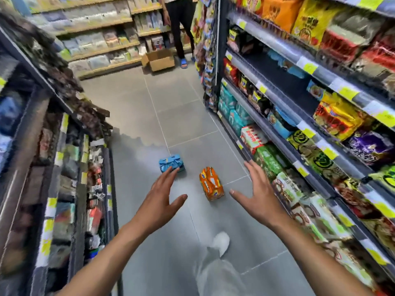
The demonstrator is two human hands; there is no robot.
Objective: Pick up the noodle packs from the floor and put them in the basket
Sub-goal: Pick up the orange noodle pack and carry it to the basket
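Two noodle packs are seen on the floor: one blue pack (171, 163) and one orange pack (211, 183). One cardboard box (159, 60) is counted farther down the aisle.

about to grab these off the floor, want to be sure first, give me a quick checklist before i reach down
1. Packs located: ok. A blue noodle pack and an orange noodle pack lie on the floor tiles, apart from each other.
2. Hands free: ok. The left hand and right hand are both open and empty.
3. Hand positions: ok. The left fingertips overlap the blue pack's near edge in the picture; contact cannot be told. The orange pack sits between the hands.
4. Basket within reach: cannot tell. No basket shows in the view.
5. Aisle clear: ok near the packs. A cardboard box and a standing person are at the far end.
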